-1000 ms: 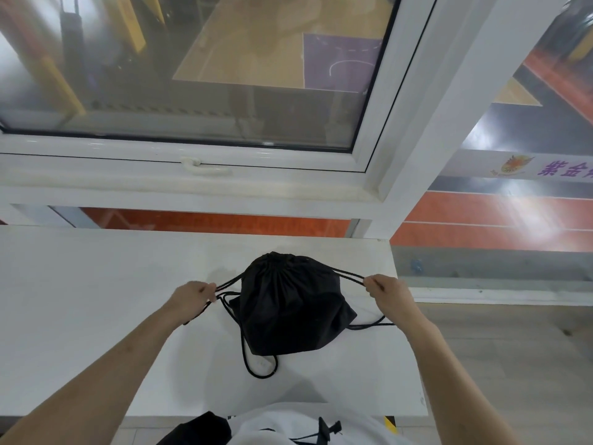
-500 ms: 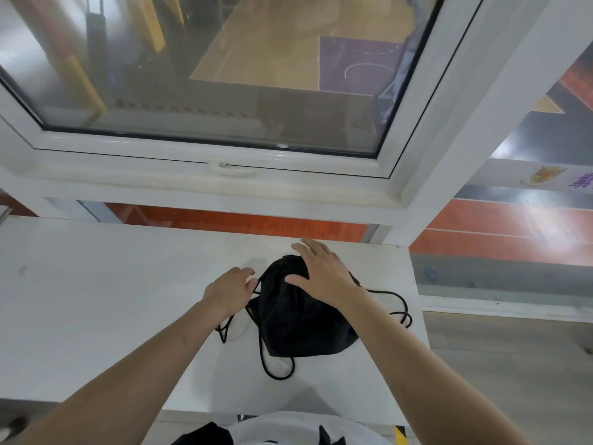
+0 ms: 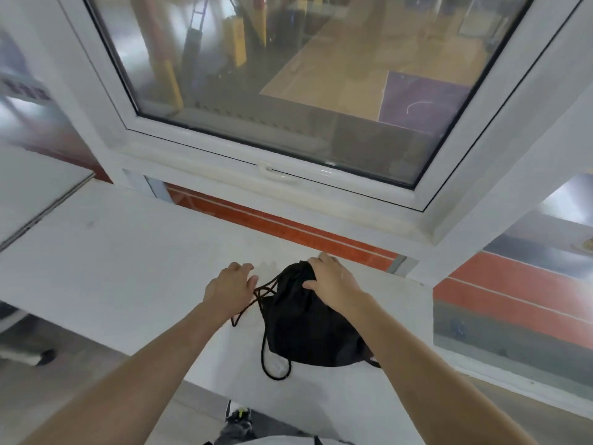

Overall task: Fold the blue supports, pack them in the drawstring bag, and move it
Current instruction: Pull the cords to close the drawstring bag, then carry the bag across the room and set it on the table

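Observation:
The black drawstring bag (image 3: 308,332) lies bulging on the white table (image 3: 128,268), its mouth cinched shut and pointing away from me. My right hand (image 3: 333,284) lies over the gathered top, thumb on the near side and fingers curled over the far side, gripping it. My left hand (image 3: 229,285) rests just left of the bag with fingers loosely apart, over the black cords (image 3: 264,354) that trail out from under its palm and loop toward the front edge. No blue supports are in view.
A white-framed window (image 3: 276,175) with a small handle rises just behind the table. The bag sits close to the table's right edge (image 3: 428,332), with floor beyond it. Bare tabletop stretches to the left of my left hand.
Both hands let go of the taut cords and moved inward. My right hand settled down onto the bag's cinched top; my left came beside it. The view swung left and tilted.

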Available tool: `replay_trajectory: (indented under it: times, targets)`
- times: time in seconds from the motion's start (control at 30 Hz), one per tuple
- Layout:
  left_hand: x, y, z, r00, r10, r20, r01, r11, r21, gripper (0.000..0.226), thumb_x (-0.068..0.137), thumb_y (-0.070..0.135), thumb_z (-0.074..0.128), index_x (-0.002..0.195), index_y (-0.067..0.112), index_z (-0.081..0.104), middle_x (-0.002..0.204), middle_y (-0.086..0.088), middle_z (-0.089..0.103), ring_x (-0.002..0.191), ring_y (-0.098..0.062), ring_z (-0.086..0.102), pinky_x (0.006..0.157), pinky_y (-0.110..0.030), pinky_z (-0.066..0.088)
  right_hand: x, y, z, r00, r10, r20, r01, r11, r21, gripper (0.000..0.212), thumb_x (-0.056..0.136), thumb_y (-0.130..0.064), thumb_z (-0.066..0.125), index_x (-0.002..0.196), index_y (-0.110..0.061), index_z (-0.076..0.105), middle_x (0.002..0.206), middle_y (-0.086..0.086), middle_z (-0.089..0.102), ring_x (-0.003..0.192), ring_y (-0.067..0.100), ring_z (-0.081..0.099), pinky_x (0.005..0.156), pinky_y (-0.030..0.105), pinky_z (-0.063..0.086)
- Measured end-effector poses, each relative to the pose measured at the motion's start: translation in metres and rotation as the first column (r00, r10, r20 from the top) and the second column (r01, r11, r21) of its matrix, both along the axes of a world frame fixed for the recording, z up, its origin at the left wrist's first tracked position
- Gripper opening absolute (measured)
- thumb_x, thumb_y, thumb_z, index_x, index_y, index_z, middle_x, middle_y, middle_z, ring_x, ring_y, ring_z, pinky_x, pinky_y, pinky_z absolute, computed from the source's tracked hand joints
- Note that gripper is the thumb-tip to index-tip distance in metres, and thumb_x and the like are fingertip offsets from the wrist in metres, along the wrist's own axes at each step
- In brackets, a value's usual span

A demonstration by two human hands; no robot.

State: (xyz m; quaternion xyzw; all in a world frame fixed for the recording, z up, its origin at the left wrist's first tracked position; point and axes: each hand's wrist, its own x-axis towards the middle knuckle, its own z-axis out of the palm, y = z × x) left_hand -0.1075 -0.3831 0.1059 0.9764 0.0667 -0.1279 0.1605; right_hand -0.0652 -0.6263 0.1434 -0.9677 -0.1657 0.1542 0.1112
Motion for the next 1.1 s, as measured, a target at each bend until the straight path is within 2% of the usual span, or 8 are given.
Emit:
replay_trajectory:
  times: [0.1,0.27,0.37,0.5,0.67,0.77,0.93,1.1]
  targets:
    - [-0.015,0.001,0.030,0.989,0.099,0.112,-0.100,0.995,0.007,0.047,0.106,0.045,0.034,0.147,0.024,0.046,0.143,-0.004,0.051,0.128,-0.027,0.052,0.097,-0.046,0.049,0.006,0.004,0.052,0.992,0.085,0.094,-0.098,0.986,0.137,0.055,0.098,-0.042,0.064,0.144,-0.015,0.052,0.134,0.004,0.052,0.126,0.025,0.051,0.101,0.036,0.043]
    - [-0.050,0.017,0.084,0.936,0.240,0.257,-0.256,0.966,0.030,0.050,0.106,0.047,0.033,0.149,0.023,0.044,0.147,-0.004,0.050,0.132,-0.028,0.050,0.099,-0.048,0.048,0.000,0.031,0.116,0.951,0.290,0.105,-0.308,0.910,0.276,0.051,0.095,-0.048,0.066,0.138,-0.021,0.058,0.109,-0.007,0.047,0.103,0.015,0.051,0.088,0.030,0.041]
    - [-0.086,0.039,0.106,0.887,0.344,0.309,-0.369,0.929,0.026,0.050,0.106,0.048,0.034,0.148,0.024,0.045,0.147,-0.004,0.051,0.131,-0.028,0.051,0.098,-0.047,0.049,-0.012,0.063,0.139,0.913,0.381,0.148,-0.409,0.856,0.316,0.050,0.097,-0.049,0.063,0.139,-0.021,0.057,0.113,-0.007,0.048,0.103,0.015,0.049,0.090,0.030,0.041]
    - [-0.144,0.078,0.127,0.813,0.477,0.334,-0.516,0.856,0.034,0.051,0.105,0.051,0.033,0.148,0.025,0.044,0.147,-0.003,0.050,0.130,-0.028,0.051,0.097,-0.048,0.049,-0.032,0.120,0.156,0.856,0.477,0.202,-0.516,0.758,0.398,0.046,0.098,-0.050,0.060,0.137,-0.024,0.058,0.122,-0.004,0.053,0.114,0.016,0.054,0.102,0.035,0.045]
    - [-0.252,0.144,0.143,0.671,0.651,0.356,-0.710,0.702,0.055,0.048,0.104,0.049,0.034,0.142,0.024,0.049,0.139,-0.005,0.054,0.120,-0.031,0.058,0.089,-0.046,0.050,-0.091,0.226,0.171,0.739,0.626,0.248,-0.666,0.625,0.407,0.053,0.102,-0.044,0.058,0.147,-0.019,0.050,0.138,0.002,0.054,0.132,0.020,0.046,0.106,0.028,0.034]
    - [-0.329,0.184,0.143,0.561,0.739,0.373,-0.804,0.594,0.032,0.048,0.100,0.052,0.031,0.126,0.020,0.056,0.124,-0.009,0.059,0.113,-0.036,0.059,0.086,-0.046,0.051,-0.142,0.298,0.173,0.648,0.716,0.260,-0.748,0.533,0.397,0.049,0.102,-0.040,0.058,0.145,-0.017,0.052,0.133,0.004,0.055,0.129,0.021,0.048,0.100,0.024,0.031]
    - [-0.466,0.242,0.139,0.384,0.856,0.348,-0.922,0.374,0.098,0.048,0.105,0.051,0.033,0.141,0.023,0.048,0.137,-0.006,0.055,0.122,-0.032,0.055,0.090,-0.046,0.048,-0.246,0.414,0.166,0.476,0.835,0.278,-0.847,0.349,0.401,0.040,0.101,-0.039,0.060,0.136,-0.022,0.058,0.130,0.001,0.059,0.125,0.021,0.050,0.100,0.027,0.036]
    - [-0.609,0.285,0.133,0.199,0.929,0.310,-0.977,0.165,0.133,0.052,0.105,0.053,0.029,0.146,0.024,0.045,0.142,-0.005,0.053,0.127,-0.030,0.052,0.095,-0.047,0.050,-0.370,0.516,0.151,0.333,0.901,0.277,-0.896,0.210,0.392,0.048,0.101,-0.042,0.058,0.143,-0.020,0.053,0.138,0.003,0.055,0.132,0.024,0.047,0.110,0.037,0.040]
